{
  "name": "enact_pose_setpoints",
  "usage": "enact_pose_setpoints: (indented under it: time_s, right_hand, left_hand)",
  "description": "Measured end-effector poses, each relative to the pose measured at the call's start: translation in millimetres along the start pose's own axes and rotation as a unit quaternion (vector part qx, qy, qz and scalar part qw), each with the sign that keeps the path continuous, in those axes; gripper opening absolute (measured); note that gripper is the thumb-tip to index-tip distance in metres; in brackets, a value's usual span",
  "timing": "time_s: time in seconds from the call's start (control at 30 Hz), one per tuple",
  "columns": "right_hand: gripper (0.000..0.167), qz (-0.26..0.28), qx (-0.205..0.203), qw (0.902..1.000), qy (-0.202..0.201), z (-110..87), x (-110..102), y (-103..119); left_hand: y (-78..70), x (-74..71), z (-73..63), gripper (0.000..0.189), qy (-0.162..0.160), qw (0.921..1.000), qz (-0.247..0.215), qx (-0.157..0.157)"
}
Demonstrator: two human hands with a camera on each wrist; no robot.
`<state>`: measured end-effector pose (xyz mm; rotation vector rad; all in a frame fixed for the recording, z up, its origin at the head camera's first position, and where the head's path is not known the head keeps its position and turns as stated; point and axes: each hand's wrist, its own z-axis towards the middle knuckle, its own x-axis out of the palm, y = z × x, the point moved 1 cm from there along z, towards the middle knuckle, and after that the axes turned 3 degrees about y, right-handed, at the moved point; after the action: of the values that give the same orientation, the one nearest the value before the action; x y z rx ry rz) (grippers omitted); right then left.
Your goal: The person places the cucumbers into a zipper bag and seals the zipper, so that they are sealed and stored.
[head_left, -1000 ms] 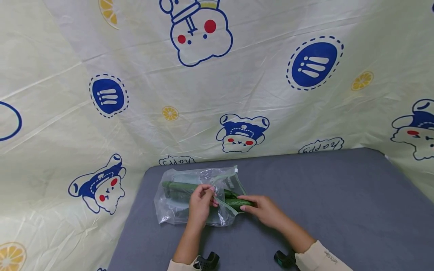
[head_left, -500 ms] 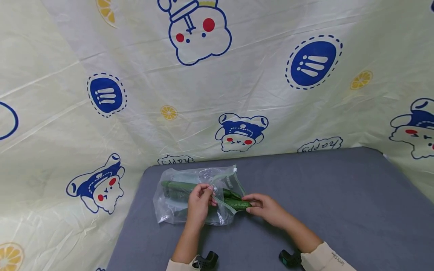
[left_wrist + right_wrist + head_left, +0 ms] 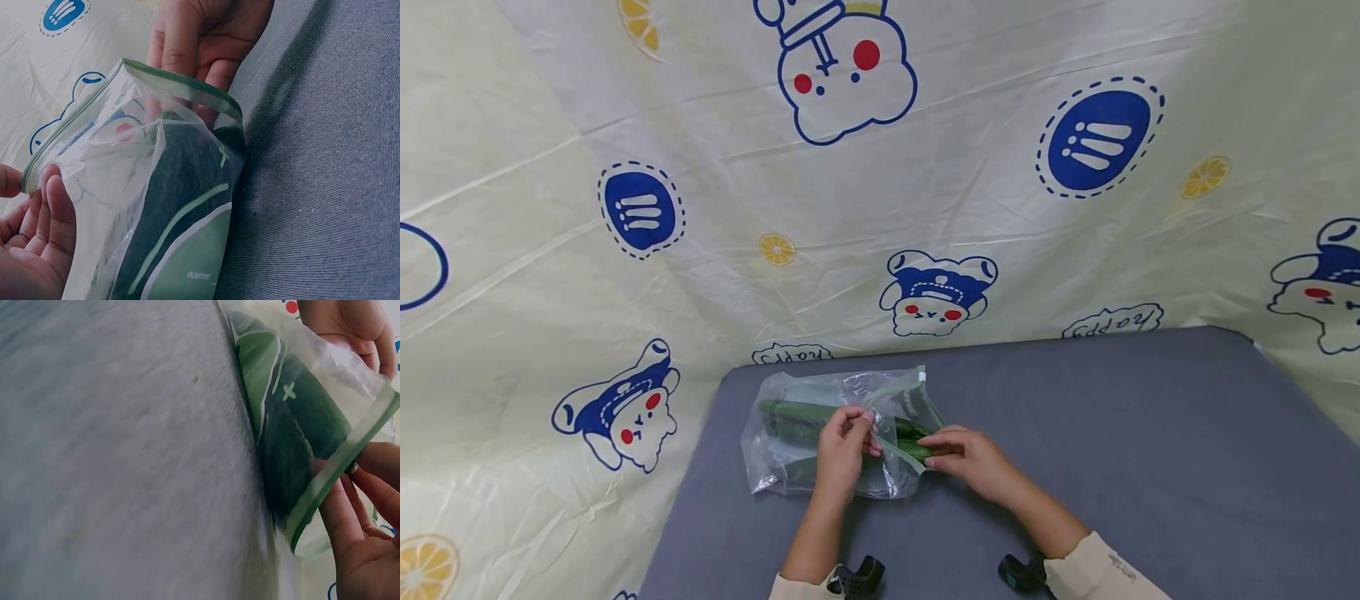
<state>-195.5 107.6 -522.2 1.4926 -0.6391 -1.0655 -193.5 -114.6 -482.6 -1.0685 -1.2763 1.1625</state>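
A clear zip bag [image 3: 842, 387] with a green zip edge lies on its side, its mouth facing right. Inside it are cucumbers, one long one [image 3: 790, 410] toward the far side and another cucumber [image 3: 916, 450] at the mouth. My left hand [image 3: 841, 454] pinches the near zip edge between thumb and fingers, holding the mouth apart. At the opening, my right hand [image 3: 973, 460] holds the outer end of the cucumber, its fingertips inside the bag rim in the right wrist view. That cucumber's tip is mostly covered by the fingers.
Grey cloth covers the table [image 3: 1120, 450]. Behind it hangs a pale curtain [image 3: 970, 192] printed with blue bears and orange slices. A black wrist camera [image 3: 1021, 573] sits at the right sleeve, another black wrist camera [image 3: 859, 577] at the left.
My right hand first slid right to the cucumber's end, then moved left into the bag mouth, and the cucumber went deeper. My left hand keeps its pinch on the zip edge.
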Motion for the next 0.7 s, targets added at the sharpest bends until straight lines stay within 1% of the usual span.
enact_pose_setpoints:
  time_s: [0.2, 0.3, 0.5, 0.6, 0.7]
  right_hand:
    - [0.022, -0.015, 0.001, 0.9999, -0.002, 7.8, 8, 2]
    - [0.021, -0.015, 0.0, 0.9999, -0.001, 8.8, 7, 1]
    - [0.027, 0.013, -0.008, 0.9999, -0.005, 1.6, -4, -4]
    - [0.03, 0.032, -0.014, 0.9992, -0.017, -3.5, -11, -5]
    - [0.031, 0.043, -0.012, 0.9986, -0.03, -8.2, -20, -5]
  left_hand:
    - [0.5, 0.4, 0.0, 0.016, -0.002, 1.0, -0.001, -0.003]
    - [-0.1, 0.6, -0.5, 0.017, -0.004, 1.0, -0.002, -0.001]
    - [-1.2, 0.7, -1.2, 0.017, -0.005, 1.0, -0.001, 0.003]
    - [-1.8, 0.7, -1.2, 0.016, -0.007, 1.0, -0.001, 0.003]
    - [-2.6, 0.8, -1.5, 0.016, -0.01, 0.9999, -0.003, 0.004]
